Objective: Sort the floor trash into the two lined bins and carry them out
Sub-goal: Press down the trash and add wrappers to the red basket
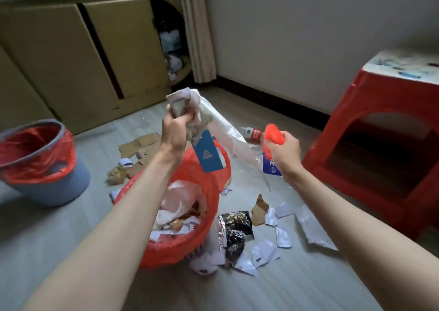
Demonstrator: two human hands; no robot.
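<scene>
A: Where do things stand?

B: The person's left hand (177, 126) is clenched on a crumpled wad of paper (187, 106) with a blue tag (209, 154) dangling from it, held above the near bin (180, 244), whose red liner is already well filled. The right hand (282, 150) is closed on a red scrap (274, 133) and seems also to pinch the clear plastic bag (237, 139), just right of that bin.

A: And the other bin?

B: The grey bin (45, 161) stands well apart at left. Cardboard pieces (140, 146), a foil packet (235, 227) and a small bottle (254, 133) lie on the floor (71, 239).

A: What could go wrong?

B: The wad may bounce off the heaped bin and spill. The trailing bag could snag the liner's rim or drag nearby scraps along.
</scene>
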